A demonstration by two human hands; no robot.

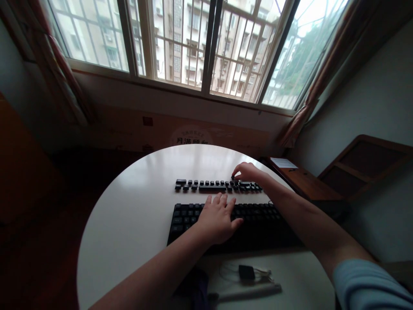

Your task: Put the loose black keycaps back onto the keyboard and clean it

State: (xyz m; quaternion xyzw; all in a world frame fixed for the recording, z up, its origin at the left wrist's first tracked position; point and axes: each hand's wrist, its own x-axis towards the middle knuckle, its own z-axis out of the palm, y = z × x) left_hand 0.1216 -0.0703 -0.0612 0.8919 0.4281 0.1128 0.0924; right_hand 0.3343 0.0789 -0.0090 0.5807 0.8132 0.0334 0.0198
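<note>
A black keyboard [258,219] lies across the white round table [129,206]. My left hand [216,219] rests on it with the fingers spread, hiding some of its keys. Beyond the keyboard, loose black keycaps [195,182] stand in two rows on the tabletop, among them a long spacebar [212,189]. My right hand [247,172] is over the far side of these rows, thumb and fingers pinched on a small black keycap [232,177]. That keycap is at the far edge of the back row; whether it touches the table I cannot tell.
Nearer to me on the table lie a small black square device [246,272] with thin wires, a grey stick-like tool [250,293] and a dark purple cloth-like item [199,290]. A wooden cabinet [309,183] with a paper [284,163] stands at the right. Barred windows [180,47] are behind.
</note>
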